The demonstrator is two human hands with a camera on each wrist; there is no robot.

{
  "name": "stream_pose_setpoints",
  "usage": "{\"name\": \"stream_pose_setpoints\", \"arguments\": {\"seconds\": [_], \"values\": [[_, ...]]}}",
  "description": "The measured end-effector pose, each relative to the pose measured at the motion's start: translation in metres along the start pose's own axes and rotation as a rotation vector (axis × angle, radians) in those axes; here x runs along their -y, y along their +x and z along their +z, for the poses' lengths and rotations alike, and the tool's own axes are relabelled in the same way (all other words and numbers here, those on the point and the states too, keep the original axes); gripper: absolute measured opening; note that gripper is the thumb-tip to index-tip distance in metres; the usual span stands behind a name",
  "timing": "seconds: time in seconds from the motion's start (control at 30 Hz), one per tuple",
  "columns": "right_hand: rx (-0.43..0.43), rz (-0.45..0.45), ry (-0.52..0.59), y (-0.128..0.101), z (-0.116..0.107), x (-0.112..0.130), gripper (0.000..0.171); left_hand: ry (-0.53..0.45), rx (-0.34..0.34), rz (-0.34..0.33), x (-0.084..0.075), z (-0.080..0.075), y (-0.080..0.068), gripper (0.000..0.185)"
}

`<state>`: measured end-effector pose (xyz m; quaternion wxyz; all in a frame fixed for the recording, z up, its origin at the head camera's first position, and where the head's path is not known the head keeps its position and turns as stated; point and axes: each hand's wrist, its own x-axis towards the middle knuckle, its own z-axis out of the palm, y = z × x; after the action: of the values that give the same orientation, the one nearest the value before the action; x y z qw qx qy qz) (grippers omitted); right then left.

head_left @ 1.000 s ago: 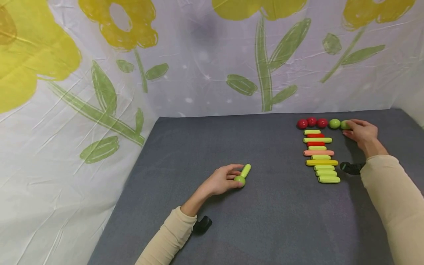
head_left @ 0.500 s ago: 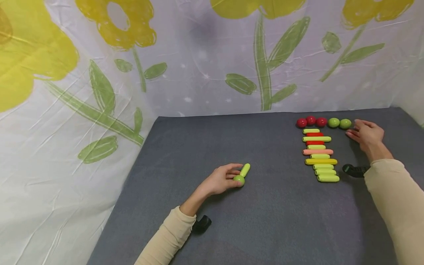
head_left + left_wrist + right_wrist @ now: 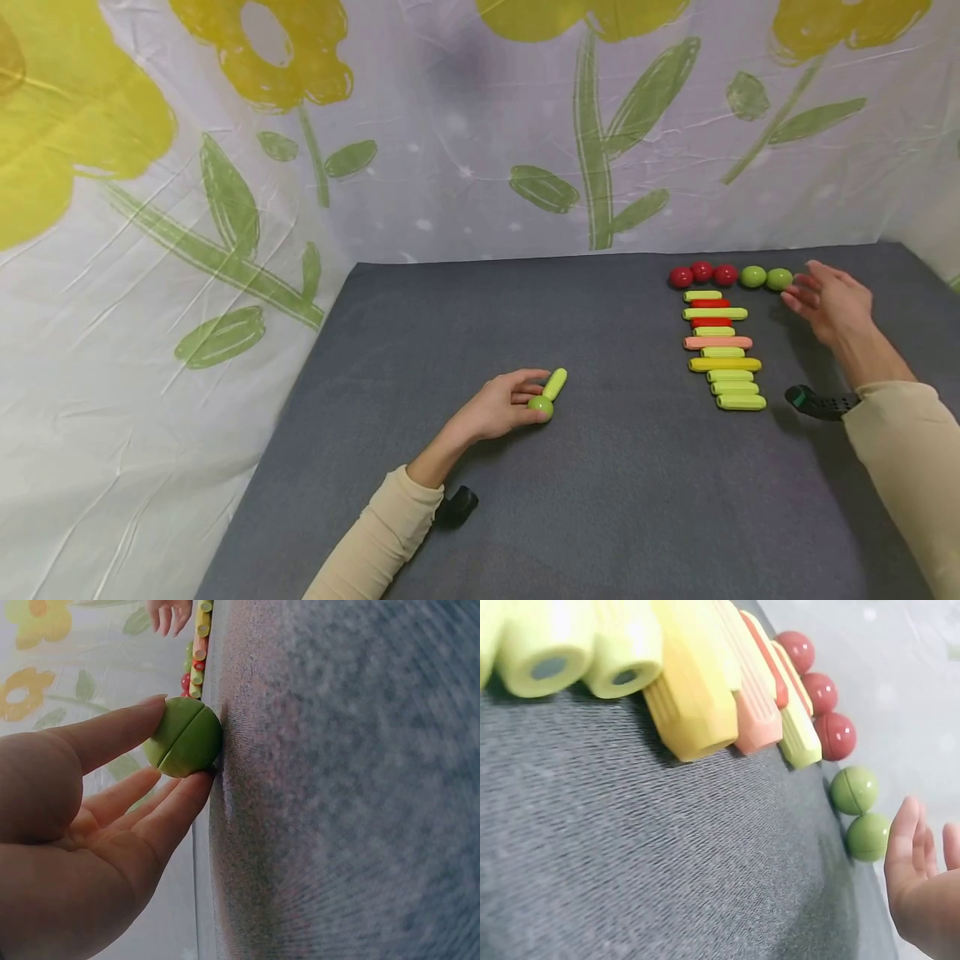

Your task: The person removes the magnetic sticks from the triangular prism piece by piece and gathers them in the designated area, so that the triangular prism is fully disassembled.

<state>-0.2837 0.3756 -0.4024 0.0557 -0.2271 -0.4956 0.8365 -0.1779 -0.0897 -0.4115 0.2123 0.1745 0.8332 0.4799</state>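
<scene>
My left hand (image 3: 491, 408) pinches a green ball (image 3: 184, 737) between thumb and fingers, low at the cloth. A short light-green rod (image 3: 556, 384) lies at a slant against the far side of that ball. At the back right, my right hand (image 3: 838, 302) holds nothing, its fingers loosely extended. Beside its fingertips is a green ball (image 3: 868, 837), with another green ball (image 3: 853, 790) to its left. Three red balls (image 3: 702, 272) continue this row leftward.
In front of the balls, several rods lie in a column, among them a yellow rod (image 3: 725, 364) and a pink rod (image 3: 717, 342). Light-green rods (image 3: 741, 402) form its near end. Dark grey cloth (image 3: 600, 500) covers the table, and a flower-printed curtain (image 3: 450, 167) hangs behind.
My right hand has let go of the end green ball in the back row and drawn away to the right. The left hand keeps its pinch in place.
</scene>
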Motion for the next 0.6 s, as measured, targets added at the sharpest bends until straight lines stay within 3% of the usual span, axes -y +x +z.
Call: {"name": "stream_pose_setpoints", "arguments": {"seconds": [0.2, 0.33, 0.43, 0.6], "values": [[0.081, 0.041, 0.022, 0.002, -0.004, -0.003, 0.039, 0.005, 0.012, 0.003, 0.002, -0.001, 0.0, 0.06], [0.201, 0.014, -0.124, -0.001, 0.0, -0.005, 0.04, -0.016, 0.014, 0.009, 0.002, -0.002, 0.0, 0.06], [0.322, -0.005, -0.252, -0.018, 0.012, -0.005, 0.043, -0.037, 0.013, 0.003, 0.001, -0.002, 0.0, 0.061], [0.508, 0.047, -0.359, -0.052, 0.034, -0.01, 0.03, -0.031, 0.014, -0.009, 0.001, -0.002, 0.0, 0.062]]}}
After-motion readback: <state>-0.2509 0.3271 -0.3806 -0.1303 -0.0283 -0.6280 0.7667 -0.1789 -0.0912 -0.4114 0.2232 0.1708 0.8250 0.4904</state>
